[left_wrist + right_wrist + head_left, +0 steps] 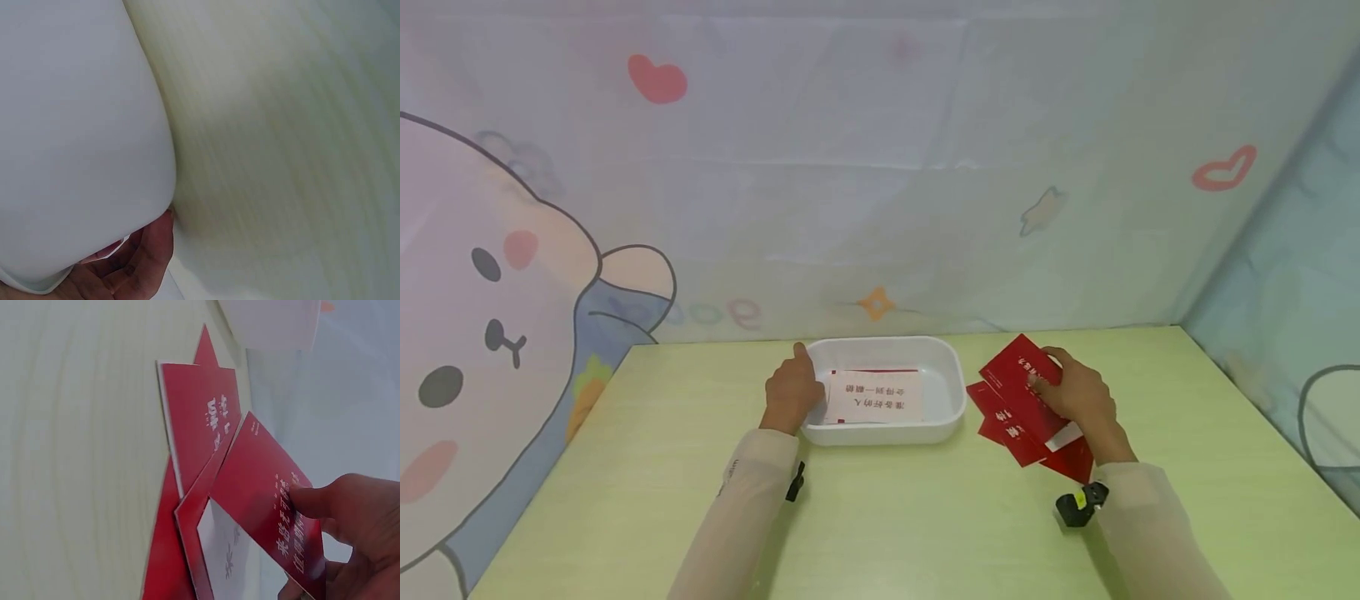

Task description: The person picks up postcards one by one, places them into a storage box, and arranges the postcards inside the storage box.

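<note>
My left hand [793, 388] grips the left end of a white plastic tray [880, 434], its fingers curled at the wall in the left wrist view. Inside the tray lies a white card [876, 397] with printed characters and a thin red edge behind it. My right hand [1079, 392] pinches a red card [262, 487] with white lettering, thumb on its printed face. Below that card several more red cards [197, 419] lie fanned out and overlapping on the table, and a white card face [224, 550] shows among them.
The pale wood-grain table [925, 525] ends at a cartoon-printed cloth backdrop [865, 167] just behind the tray. Another cloth wall [1292, 333] stands along the right side. Each wrist carries a small black camera [1081, 505].
</note>
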The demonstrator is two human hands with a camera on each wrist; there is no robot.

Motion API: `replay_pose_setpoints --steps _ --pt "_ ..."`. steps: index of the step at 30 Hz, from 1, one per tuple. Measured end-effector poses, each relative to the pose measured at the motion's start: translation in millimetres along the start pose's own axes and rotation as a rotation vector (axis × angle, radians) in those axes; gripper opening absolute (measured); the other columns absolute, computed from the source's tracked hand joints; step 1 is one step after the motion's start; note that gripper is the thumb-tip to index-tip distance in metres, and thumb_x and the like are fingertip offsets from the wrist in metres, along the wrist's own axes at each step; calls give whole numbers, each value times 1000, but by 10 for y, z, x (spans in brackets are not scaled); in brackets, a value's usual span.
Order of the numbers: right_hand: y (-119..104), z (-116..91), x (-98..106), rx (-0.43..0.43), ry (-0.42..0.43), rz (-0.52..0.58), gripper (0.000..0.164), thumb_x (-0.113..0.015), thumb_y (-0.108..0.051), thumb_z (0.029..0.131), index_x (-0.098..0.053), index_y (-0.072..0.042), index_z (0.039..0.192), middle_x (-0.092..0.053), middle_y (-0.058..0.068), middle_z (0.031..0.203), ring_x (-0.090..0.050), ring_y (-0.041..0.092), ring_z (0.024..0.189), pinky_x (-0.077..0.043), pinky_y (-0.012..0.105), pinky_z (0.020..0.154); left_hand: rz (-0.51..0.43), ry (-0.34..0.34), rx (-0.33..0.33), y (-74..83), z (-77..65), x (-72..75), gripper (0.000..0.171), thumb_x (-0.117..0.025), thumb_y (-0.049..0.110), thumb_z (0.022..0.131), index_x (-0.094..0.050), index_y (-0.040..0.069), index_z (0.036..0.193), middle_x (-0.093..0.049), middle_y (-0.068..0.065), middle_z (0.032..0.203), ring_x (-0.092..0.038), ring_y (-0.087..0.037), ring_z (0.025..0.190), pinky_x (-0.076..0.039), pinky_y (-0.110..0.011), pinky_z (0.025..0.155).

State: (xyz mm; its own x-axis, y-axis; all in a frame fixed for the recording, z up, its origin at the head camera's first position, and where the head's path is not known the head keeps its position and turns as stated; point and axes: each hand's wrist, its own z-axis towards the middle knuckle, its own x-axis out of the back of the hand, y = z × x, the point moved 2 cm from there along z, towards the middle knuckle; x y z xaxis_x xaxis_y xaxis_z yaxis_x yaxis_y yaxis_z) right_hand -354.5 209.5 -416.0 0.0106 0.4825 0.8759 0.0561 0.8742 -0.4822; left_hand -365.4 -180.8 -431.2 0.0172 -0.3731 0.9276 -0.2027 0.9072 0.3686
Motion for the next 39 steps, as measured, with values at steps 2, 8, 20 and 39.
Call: replay_pose_setpoints --steps 2,8,20,39 --pt "2 14 -3 17 -3 41 63 -57 -23 96 -33 1 149 -57 35 123 -65 39 88 -61 47 67 1 -2 3 -3 5 0 63 -60 13 89 -32 -2 143 -68 -23 108 -68 -35 92 -56 -50 83" --pt "-63 41 25 42 -14 139 56 -50 -18 98 -34 13 143 -58 37 120 -66 39 92 -60 44 70 14 3 2 -17 27 -1 64 -60 14 90 -31 -2 144 -69 -22 106 -69 -34 90 -56 -50 83" --pt "-246 56 102 30 -45 299 62 -46 -18 98 -27 12 148 -53 35 126 -65 39 99 -59 50 83 31 -3 6 -17 17 18 68 -60 14 91 -27 -4 148 -69 -22 107 -68 -33 90 -56 -48 83" --pt "-483 54 107 40 -107 503 61 -41 -25 102 -23 7 151 -49 29 132 -60 29 102 -54 30 78 49 5 15 17 -7 0 69 -60 14 91 -27 -4 149 -69 -22 107 -68 -33 88 -55 -49 85"
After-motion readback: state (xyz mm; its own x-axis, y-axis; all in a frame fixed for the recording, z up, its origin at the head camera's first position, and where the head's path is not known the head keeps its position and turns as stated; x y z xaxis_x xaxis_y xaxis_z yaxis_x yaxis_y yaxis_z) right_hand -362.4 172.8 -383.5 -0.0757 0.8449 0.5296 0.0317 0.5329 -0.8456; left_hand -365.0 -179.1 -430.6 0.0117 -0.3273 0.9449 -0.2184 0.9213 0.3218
